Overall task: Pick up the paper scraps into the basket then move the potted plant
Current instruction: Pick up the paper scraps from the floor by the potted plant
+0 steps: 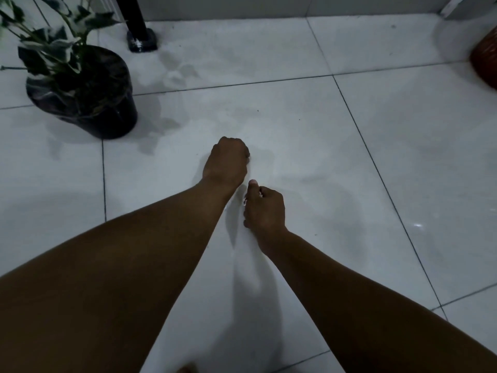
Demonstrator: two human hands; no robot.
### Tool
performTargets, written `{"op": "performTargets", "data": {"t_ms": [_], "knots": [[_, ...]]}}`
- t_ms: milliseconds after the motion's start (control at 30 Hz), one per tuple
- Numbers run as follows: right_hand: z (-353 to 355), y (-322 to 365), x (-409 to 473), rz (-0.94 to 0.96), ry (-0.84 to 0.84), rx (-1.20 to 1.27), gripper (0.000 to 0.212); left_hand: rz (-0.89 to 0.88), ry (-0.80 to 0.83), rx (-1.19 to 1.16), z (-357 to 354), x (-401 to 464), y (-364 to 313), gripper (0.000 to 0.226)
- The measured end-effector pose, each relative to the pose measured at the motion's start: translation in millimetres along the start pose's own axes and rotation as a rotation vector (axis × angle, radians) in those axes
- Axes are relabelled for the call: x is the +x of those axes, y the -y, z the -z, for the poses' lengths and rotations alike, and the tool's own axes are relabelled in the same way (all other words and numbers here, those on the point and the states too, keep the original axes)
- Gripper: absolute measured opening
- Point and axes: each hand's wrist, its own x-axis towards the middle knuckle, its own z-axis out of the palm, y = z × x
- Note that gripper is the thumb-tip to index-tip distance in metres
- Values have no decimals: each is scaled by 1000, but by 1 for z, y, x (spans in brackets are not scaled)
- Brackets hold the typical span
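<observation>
While no writing shows, L hand (227,161) fisted, potted plant (80,87) far-left

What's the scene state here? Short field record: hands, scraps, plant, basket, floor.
left hand: fingers curled, low over the floor; contents hidden
right hand: fingers curled around small white bits, likely paper scraps
potted plant: black pot, upright, far left on the floor, untouched
basket: brown woven, partly cut off at right edge
floor: white tiles
table leg: black, behind the plant
</observation>
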Motion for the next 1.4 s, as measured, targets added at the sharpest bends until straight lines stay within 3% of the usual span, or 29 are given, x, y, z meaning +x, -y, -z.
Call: {"op": "performTargets", "data": {"t_ms": [167,333,500,633,833,1000,1133,1267,1400], "knots": [[2,1,-1,-27,11,34,50,53,24,9,-2,-2,-10,23],[5,0,2,-128,-9,121,47,199,-67,-399,7,-18,-3,30],[5,1,7,-195,-58,200,50,149,125,-674,17,-56,8,35],[-2,4,8,-246,-31,261,45,113,242,-755,29,-72,11,34],[-7,5,1,-274,56,240,42,13,251,-573,44,-86,15,29],[-5,5,0,-132,-7,73,47,-26,337,-586,54,-95,17,47],[0,9,4,-148,-55,56,48,156,94,-759,57,-90,23,45],[-1,4,7,-170,-25,91,49,201,-45,-452,55,-66,32,25],[-8,6,6,-155,27,126,46,123,-45,-210,46,-40,28,26]]}}
